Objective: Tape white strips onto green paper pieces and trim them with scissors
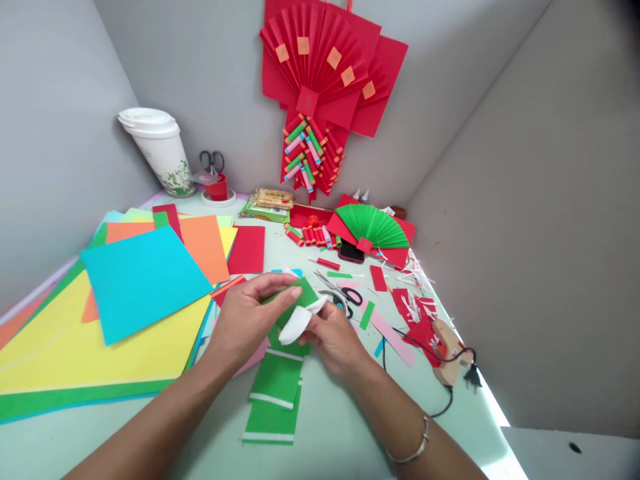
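The person's left hand (257,307) pinches a green paper piece (307,292) above the table (330,427). The right hand (336,339) is clamped on a curled white strip (294,325) at its edge. White-banded green pieces (274,380) lie below, scissors (343,289) beyond.

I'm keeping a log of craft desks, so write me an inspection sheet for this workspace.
Surface: pale green table, well lit, with many items on it.
Job's things: green paper and a curled white strip in the hands; green pieces with white bands below them.
Clutter: coloured sheets on the left; scissors beyond the right hand; paper scraps on the right.
Hands: left hand grips the green paper; right hand pinches the white strip.
Cables: black plug and dark cord beside a beige object.
Surroundings: grey walls; red fan decoration hanging behind the table.
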The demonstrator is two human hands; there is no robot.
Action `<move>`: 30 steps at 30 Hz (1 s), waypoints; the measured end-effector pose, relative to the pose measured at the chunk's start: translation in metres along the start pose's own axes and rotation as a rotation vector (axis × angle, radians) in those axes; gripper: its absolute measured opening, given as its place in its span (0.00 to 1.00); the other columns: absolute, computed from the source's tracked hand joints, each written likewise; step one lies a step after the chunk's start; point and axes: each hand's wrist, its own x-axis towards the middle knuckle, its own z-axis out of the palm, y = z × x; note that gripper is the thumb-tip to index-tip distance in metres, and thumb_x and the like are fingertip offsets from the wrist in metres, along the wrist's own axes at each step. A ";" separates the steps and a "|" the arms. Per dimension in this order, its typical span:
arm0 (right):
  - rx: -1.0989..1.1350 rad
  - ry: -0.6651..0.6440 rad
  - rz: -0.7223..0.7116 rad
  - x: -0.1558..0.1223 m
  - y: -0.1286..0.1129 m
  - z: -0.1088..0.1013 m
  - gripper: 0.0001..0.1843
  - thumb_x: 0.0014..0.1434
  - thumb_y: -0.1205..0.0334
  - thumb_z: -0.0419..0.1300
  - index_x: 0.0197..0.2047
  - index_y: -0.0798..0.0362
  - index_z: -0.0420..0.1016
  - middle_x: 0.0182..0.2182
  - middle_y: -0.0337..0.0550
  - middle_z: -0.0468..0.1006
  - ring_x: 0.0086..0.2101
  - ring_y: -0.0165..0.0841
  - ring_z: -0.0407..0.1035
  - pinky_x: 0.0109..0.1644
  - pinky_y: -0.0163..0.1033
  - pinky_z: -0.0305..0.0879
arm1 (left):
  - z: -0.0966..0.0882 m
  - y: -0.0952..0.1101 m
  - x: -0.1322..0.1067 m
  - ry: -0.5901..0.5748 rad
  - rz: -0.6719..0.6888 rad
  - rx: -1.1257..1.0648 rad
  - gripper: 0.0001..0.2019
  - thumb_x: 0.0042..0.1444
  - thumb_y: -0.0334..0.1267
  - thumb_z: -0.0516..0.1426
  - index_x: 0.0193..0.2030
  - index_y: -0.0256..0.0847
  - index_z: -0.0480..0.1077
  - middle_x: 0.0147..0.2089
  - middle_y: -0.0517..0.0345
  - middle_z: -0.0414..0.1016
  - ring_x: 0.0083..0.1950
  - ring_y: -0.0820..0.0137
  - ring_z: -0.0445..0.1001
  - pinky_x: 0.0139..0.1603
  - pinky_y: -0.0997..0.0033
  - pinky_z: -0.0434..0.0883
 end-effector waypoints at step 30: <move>-0.052 -0.039 -0.063 -0.003 -0.005 0.000 0.22 0.47 0.61 0.74 0.47 0.48 0.78 0.36 0.37 0.78 0.34 0.31 0.69 0.35 0.34 0.63 | -0.001 -0.010 0.003 0.048 -0.005 0.009 0.20 0.50 0.58 0.62 0.35 0.43 0.69 0.23 0.66 0.72 0.23 0.72 0.68 0.24 0.76 0.63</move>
